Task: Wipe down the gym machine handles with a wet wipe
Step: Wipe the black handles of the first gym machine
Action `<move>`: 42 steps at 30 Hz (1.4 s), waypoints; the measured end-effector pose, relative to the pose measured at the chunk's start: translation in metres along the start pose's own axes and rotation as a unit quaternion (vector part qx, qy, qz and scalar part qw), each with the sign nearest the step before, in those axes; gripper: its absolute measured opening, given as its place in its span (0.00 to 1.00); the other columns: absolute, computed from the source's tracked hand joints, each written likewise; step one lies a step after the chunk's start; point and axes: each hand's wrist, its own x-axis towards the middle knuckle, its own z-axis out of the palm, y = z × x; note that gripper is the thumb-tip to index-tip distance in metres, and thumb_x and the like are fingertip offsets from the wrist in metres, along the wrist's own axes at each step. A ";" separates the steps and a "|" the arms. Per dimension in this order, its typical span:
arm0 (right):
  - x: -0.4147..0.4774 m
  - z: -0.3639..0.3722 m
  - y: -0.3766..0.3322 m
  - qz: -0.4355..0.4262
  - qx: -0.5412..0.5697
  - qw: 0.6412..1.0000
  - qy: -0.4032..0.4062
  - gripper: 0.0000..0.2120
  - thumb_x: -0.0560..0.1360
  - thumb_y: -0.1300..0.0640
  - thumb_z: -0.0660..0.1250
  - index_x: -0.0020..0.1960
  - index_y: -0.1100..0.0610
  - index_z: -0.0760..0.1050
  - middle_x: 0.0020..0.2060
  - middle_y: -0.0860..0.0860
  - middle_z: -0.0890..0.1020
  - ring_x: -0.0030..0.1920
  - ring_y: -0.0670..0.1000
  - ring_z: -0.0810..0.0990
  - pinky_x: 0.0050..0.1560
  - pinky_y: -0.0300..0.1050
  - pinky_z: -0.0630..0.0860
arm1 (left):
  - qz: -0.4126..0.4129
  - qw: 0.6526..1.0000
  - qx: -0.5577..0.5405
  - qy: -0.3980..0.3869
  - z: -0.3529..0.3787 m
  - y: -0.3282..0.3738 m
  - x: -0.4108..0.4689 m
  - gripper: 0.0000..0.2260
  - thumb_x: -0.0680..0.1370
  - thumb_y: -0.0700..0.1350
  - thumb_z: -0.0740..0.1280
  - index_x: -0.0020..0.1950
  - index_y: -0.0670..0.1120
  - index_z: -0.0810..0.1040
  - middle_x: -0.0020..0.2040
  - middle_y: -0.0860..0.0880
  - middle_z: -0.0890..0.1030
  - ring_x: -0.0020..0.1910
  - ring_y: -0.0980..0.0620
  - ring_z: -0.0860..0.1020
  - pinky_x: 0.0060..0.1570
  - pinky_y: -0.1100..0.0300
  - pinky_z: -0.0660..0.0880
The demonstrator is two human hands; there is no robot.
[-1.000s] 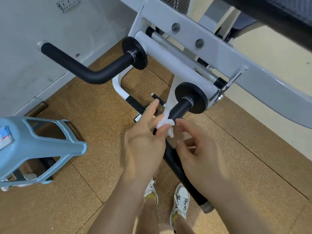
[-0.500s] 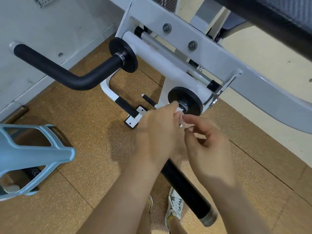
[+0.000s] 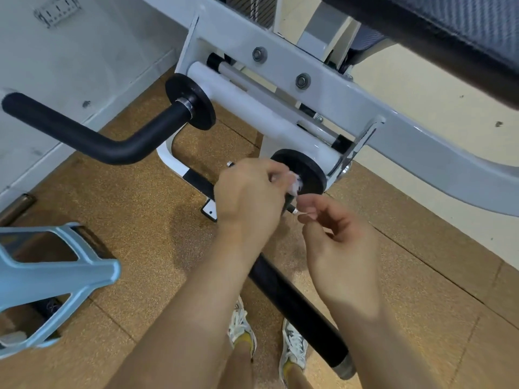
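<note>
Two hands were working at the near handle [image 3: 295,310]: my left hand [image 3: 250,197] was curled around its top end, pinching the crumpled white wet wipe [image 3: 295,184] right against the black end disc [image 3: 307,175]. My right hand [image 3: 337,242] sat just beside it, fingers [image 3: 314,204] half-curled with thumb and forefinger pressed together near the wipe. Off to the left, the other handle [image 3: 92,137] stood well apart from both hands.

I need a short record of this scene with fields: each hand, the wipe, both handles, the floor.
left hand: closed on the wet wipe, at the near handle's disc end
right hand: beside it, fingers curled, holding nothing clearly visible
near handle: black, partly hidden by the arms
far handle: black, bent, untouched
floor: brown, cork-like
</note>
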 end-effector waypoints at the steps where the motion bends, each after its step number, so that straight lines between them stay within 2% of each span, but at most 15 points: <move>1: 0.000 0.000 0.000 0.014 0.016 1.000 0.009 0.13 0.75 0.65 0.63 0.51 0.51 0.81 0.40 0.40 0.83 0.44 0.35 0.80 0.42 0.26 0.73 | -0.064 0.997 -0.044 0.002 0.000 0.000 0.007 0.04 0.74 0.48 0.71 0.45 0.51 0.85 0.41 0.55 0.84 0.41 0.61 0.79 0.42 0.63 0.75; 3: 0.003 0.001 -0.001 0.032 0.051 0.998 0.023 0.13 0.75 0.65 0.63 0.49 0.49 0.81 0.38 0.39 0.83 0.40 0.35 0.80 0.39 0.27 0.73 | -0.085 0.995 -0.058 0.015 0.002 0.002 0.009 0.03 0.74 0.48 0.71 0.43 0.51 0.85 0.39 0.56 0.84 0.38 0.62 0.79 0.37 0.68 0.73; 8: 0.004 0.008 -0.003 0.031 0.043 0.998 0.045 0.14 0.74 0.65 0.64 0.45 0.48 0.81 0.40 0.40 0.83 0.43 0.39 0.81 0.44 0.36 0.76 | 0.175 0.980 0.093 -0.019 0.007 -0.004 -0.015 0.06 0.71 0.38 0.72 0.36 0.48 0.83 0.34 0.53 0.82 0.34 0.56 0.79 0.33 0.59 0.76; 13: 0.002 0.014 0.000 0.017 0.007 1.000 0.025 0.16 0.75 0.65 0.62 0.57 0.49 0.79 0.48 0.41 0.82 0.48 0.38 0.80 0.48 0.37 0.76 | 0.013 0.999 -0.041 -0.010 -0.002 -0.002 0.005 0.02 0.73 0.46 0.72 0.44 0.51 0.85 0.40 0.59 0.82 0.37 0.65 0.76 0.39 0.77 0.69; 15: 0.003 0.014 -0.001 0.006 0.013 1.000 0.017 0.16 0.75 0.65 0.63 0.56 0.49 0.79 0.48 0.42 0.83 0.48 0.39 0.80 0.47 0.34 0.76 | 0.096 0.995 0.031 -0.010 0.000 -0.001 -0.004 0.05 0.74 0.42 0.69 0.42 0.50 0.84 0.41 0.57 0.81 0.38 0.62 0.76 0.40 0.71 0.70; 19: 0.003 0.009 0.002 0.025 0.038 0.998 0.040 0.16 0.75 0.67 0.63 0.50 0.47 0.79 0.43 0.39 0.83 0.45 0.37 0.80 0.43 0.30 0.74 | 0.297 0.937 0.178 -0.041 0.011 -0.010 -0.004 0.03 0.68 0.37 0.72 0.39 0.44 0.83 0.41 0.48 0.80 0.41 0.48 0.77 0.37 0.59 0.72; 21: 0.003 0.010 0.002 0.001 0.020 0.998 0.059 0.16 0.77 0.64 0.63 0.53 0.44 0.77 0.45 0.37 0.82 0.47 0.37 0.79 0.45 0.29 0.74 | 0.251 0.959 0.119 -0.065 0.006 -0.008 0.006 0.04 0.69 0.39 0.74 0.42 0.47 0.83 0.42 0.51 0.80 0.41 0.53 0.77 0.38 0.64 0.71; 23: 0.005 0.014 -0.002 -0.045 -0.031 0.996 0.067 0.15 0.78 0.62 0.63 0.58 0.45 0.77 0.49 0.38 0.80 0.49 0.37 0.78 0.47 0.29 0.74 | 0.117 0.990 -0.010 -0.080 -0.002 -0.008 0.013 0.06 0.72 0.43 0.73 0.46 0.52 0.82 0.43 0.56 0.81 0.41 0.60 0.78 0.40 0.70 0.74; 25: 0.011 0.018 -0.003 -0.101 -0.120 0.986 0.062 0.15 0.77 0.62 0.63 0.62 0.49 0.76 0.52 0.41 0.79 0.50 0.39 0.77 0.49 0.32 0.75 | 0.000 0.990 -0.104 -0.098 -0.007 -0.016 0.018 0.07 0.72 0.43 0.73 0.46 0.53 0.79 0.42 0.56 0.82 0.41 0.62 0.80 0.43 0.72 0.75; 27: 0.016 0.022 -0.003 -0.140 -0.213 0.965 0.056 0.16 0.77 0.61 0.63 0.64 0.52 0.75 0.53 0.44 0.77 0.50 0.42 0.77 0.52 0.37 0.74 | -0.045 0.983 -0.134 -0.119 -0.010 -0.026 0.025 0.04 0.73 0.42 0.73 0.45 0.51 0.80 0.41 0.54 0.83 0.41 0.61 0.80 0.45 0.68 0.76; 31: 0.015 0.025 -0.003 -0.142 -0.245 0.958 0.047 0.18 0.76 0.62 0.63 0.65 0.52 0.74 0.54 0.44 0.77 0.52 0.41 0.74 0.52 0.29 0.67 | 0.000 0.982 -0.127 -0.137 -0.013 -0.022 0.027 0.03 0.74 0.47 0.71 0.44 0.51 0.85 0.40 0.56 0.83 0.40 0.61 0.79 0.46 0.62 0.77; 34: 0.011 0.027 0.000 -0.115 -0.199 0.971 0.067 0.17 0.76 0.63 0.63 0.61 0.51 0.77 0.52 0.43 0.79 0.52 0.40 0.75 0.55 0.35 0.72 | 0.152 0.983 -0.014 -0.104 -0.008 -0.015 0.021 0.04 0.75 0.42 0.70 0.44 0.47 0.84 0.43 0.51 0.82 0.43 0.54 0.79 0.46 0.56 0.77; 37: 0.008 0.026 0.004 -0.074 -0.158 0.979 0.108 0.12 0.75 0.64 0.63 0.54 0.51 0.79 0.48 0.42 0.80 0.49 0.41 0.78 0.52 0.40 0.76 | 0.298 0.941 0.091 -0.133 -0.008 -0.014 0.022 0.04 0.73 0.38 0.71 0.40 0.45 0.84 0.41 0.48 0.82 0.41 0.47 0.79 0.41 0.48 0.77; 39: 0.005 0.026 0.002 -0.052 -0.128 0.984 0.113 0.14 0.75 0.65 0.64 0.54 0.48 0.78 0.48 0.40 0.80 0.48 0.39 0.79 0.50 0.33 0.76 | 0.231 0.954 0.059 -0.184 -0.012 -0.015 0.024 0.04 0.76 0.42 0.69 0.47 0.49 0.83 0.45 0.51 0.82 0.45 0.51 0.79 0.48 0.51 0.76; 42: 0.005 0.028 0.000 -0.065 -0.131 0.984 0.103 0.17 0.76 0.64 0.65 0.61 0.51 0.77 0.52 0.42 0.80 0.50 0.39 0.79 0.51 0.32 0.76 | 0.132 0.980 -0.042 -0.141 -0.015 -0.013 0.021 0.11 0.72 0.42 0.72 0.51 0.53 0.77 0.46 0.56 0.78 0.44 0.59 0.76 0.49 0.56 0.76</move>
